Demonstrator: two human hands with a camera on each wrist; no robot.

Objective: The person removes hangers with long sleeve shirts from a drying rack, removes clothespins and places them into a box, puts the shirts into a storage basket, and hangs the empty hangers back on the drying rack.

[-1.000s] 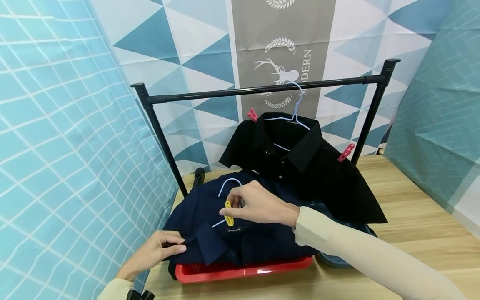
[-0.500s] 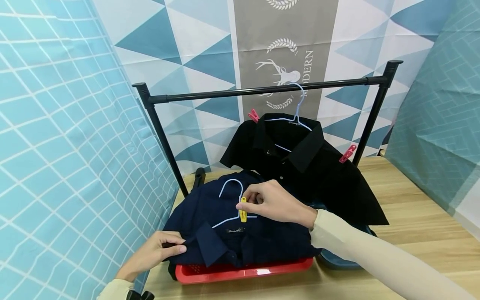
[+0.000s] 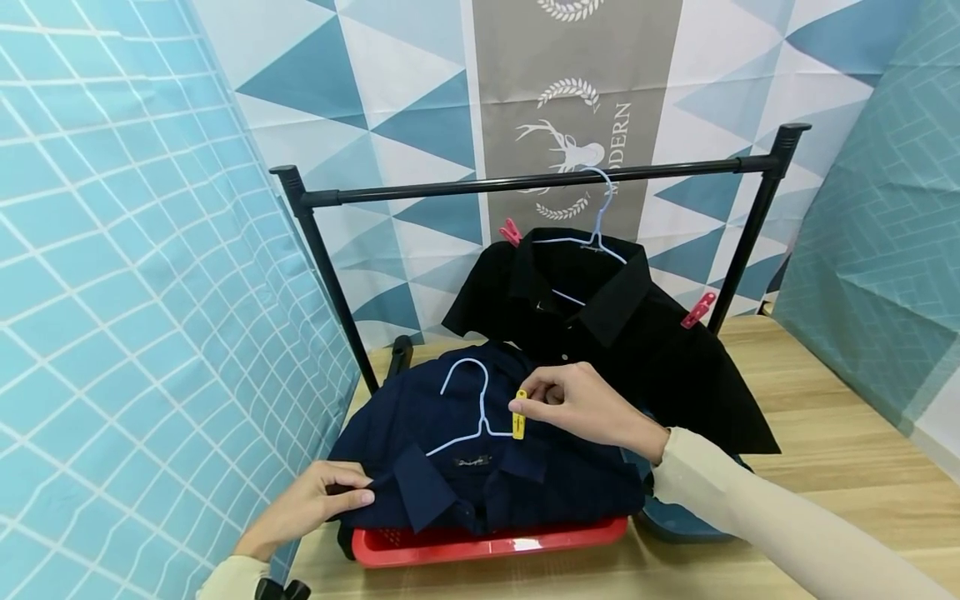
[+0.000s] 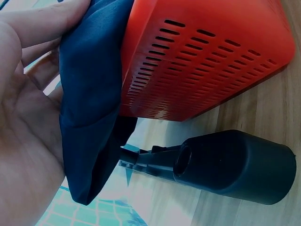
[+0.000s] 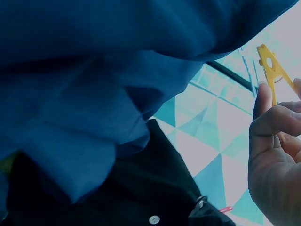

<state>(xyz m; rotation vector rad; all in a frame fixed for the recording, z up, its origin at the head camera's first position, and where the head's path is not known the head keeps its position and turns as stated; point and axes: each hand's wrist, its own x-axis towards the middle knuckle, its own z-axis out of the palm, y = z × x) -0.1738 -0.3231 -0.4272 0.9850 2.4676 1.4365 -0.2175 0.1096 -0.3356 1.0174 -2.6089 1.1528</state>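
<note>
A navy collared shirt lies over a red basket, with a light-blue hanger inside its collar and the hook lying up over the cloth. At the shirt's left part, my left hand grips the fabric between thumb and fingers; the left wrist view shows the navy cloth held beside the basket wall. My right hand pinches a yellow clothespin above the hanger's right arm. In the right wrist view that clothespin stands upright between thumb and finger.
Behind, a black rack carries a black polo shirt on a blue hanger, with pink clothespins at its shoulders. A dark blue basin stands right of the basket. The rack's black foot rests left of it.
My right hand has moved to the right with the yellow clothespin, from the hanger's left side to its right arm, uncovering the hanger's middle. The left hand keeps its grip in place.
</note>
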